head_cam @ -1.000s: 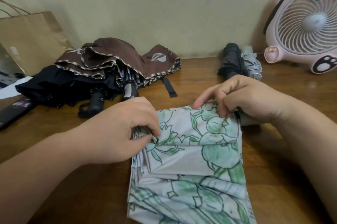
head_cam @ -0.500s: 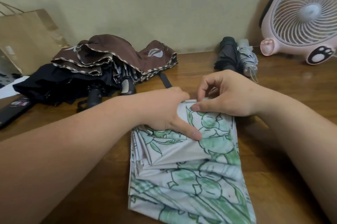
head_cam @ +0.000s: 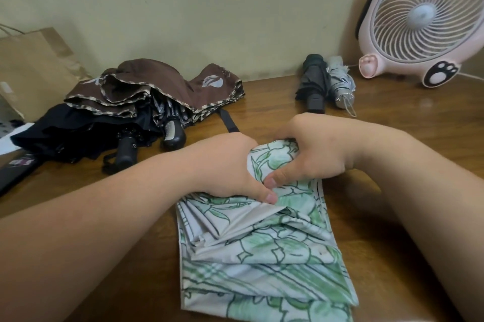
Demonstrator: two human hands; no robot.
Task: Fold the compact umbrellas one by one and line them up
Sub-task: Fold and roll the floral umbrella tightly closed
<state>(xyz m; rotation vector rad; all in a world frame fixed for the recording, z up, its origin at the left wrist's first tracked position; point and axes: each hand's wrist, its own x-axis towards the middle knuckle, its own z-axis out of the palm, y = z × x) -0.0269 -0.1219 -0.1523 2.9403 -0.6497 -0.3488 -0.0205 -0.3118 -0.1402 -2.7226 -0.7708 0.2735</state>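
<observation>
Beside the fan (head_cam: pixel 421 10), folded black umbrella (head_cam: pixel 313 80)

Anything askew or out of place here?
Nothing spilled or damaged. Only the brown umbrella and black umbrella lie heaped, unfolded, at far left, while two folded umbrellas sit side by side near the pink fan.

Umbrella pile (head_cam: pixel 157 91) left; folded pair (head_cam: pixel 317 80) right, behind.

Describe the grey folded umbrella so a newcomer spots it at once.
Find the pink fan at the table's back right corner. Left of it, two folded umbrellas lie side by side. The grey umbrella is the one nearer the fan: pale, with a cord loop at its handle, unlike the black umbrella.
</observation>
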